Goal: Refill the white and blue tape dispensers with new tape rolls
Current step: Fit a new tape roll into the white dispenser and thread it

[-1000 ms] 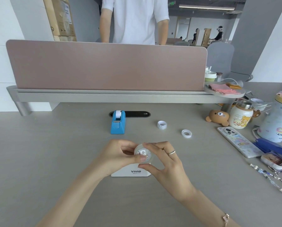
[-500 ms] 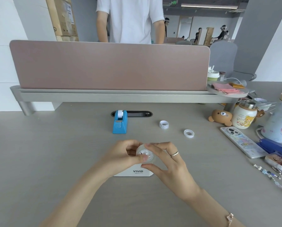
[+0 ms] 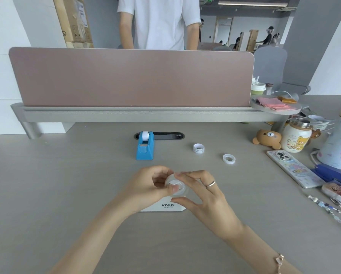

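A clear tape roll (image 3: 179, 188) is held just above the white dispenser (image 3: 165, 207), which is mostly hidden behind my hands. My left hand (image 3: 147, 186) pinches the roll from the left, thumb on its face. My right hand (image 3: 201, 191) grips it from the right with fingertips on its rim. The blue dispenser (image 3: 145, 146) stands farther back on the desk with a white roll seated in it. Two small white rings, one empty core (image 3: 198, 149) and another ring (image 3: 229, 158), lie to its right.
A pink divider (image 3: 132, 78) closes the desk's far edge; a person in a white shirt stands behind it. At the right sit a bear toy (image 3: 267, 138), a jar (image 3: 296, 137), a phone (image 3: 293, 168), a kettle (image 3: 339, 145) and a blue stapler (image 3: 331, 174).
My hands have kept hold of the roll and turned it slightly; my right thumb now sits lower under the rim. The camera view shifted a little.
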### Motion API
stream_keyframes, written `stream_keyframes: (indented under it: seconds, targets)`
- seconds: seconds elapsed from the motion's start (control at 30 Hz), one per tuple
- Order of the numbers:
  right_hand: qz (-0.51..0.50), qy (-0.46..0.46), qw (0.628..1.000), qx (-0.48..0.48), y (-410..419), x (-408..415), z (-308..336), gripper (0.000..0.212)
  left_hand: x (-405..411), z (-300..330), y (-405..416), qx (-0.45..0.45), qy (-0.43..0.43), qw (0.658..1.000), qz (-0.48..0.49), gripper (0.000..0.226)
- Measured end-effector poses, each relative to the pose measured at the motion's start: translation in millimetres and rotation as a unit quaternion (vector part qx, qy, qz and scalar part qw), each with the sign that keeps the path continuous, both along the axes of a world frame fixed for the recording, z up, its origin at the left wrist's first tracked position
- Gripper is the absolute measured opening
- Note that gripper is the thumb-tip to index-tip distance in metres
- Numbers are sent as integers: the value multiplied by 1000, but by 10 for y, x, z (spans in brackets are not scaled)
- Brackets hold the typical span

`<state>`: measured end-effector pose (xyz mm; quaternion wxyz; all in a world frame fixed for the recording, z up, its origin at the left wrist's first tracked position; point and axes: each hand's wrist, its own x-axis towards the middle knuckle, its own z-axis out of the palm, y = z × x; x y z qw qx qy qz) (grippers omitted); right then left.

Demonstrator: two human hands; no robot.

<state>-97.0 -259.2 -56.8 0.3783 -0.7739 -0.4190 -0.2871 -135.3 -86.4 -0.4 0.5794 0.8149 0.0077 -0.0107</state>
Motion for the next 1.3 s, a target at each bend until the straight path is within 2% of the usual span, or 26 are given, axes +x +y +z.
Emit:
stream_keyframes:
  seconds: [0.33, 0.5, 0.57, 0.7, 0.83, 0.9, 1.03, 1.3]
  targets:
    - [12, 15, 1000, 14, 0, -3, 32, 47, 26, -62, 2, 2, -7, 1000, 2, 19]
    - [24, 55, 998, 14, -17, -5, 72, 51, 22, -76, -17, 7, -10, 1000, 6, 19]
    - [39, 98, 994, 12, -38, -14, 103, 53, 22, -78, -20, 10, -17, 1000, 21, 17]
    - [21, 237, 967, 87, -35, -68, 176, 39, 37, -67, 40, 9, -33, 998, 55, 17]
    - [21, 380, 915, 135, -21, -57, 250, 13, 30, -28, 63, -7, -47, 998, 48, 15]
    - [47, 428, 890, 153, -20, -71, 302, 8, 23, -15, 59, -17, -41, 998, 39, 17]
    - [67, 466, 865, 174, -12, -87, 369, 11, 28, -19, 71, -26, -30, 999, 26, 21]
    - [46, 478, 858, 180, -8, -84, 378, 11, 17, -43, 74, -36, -28, 999, -7, 21]
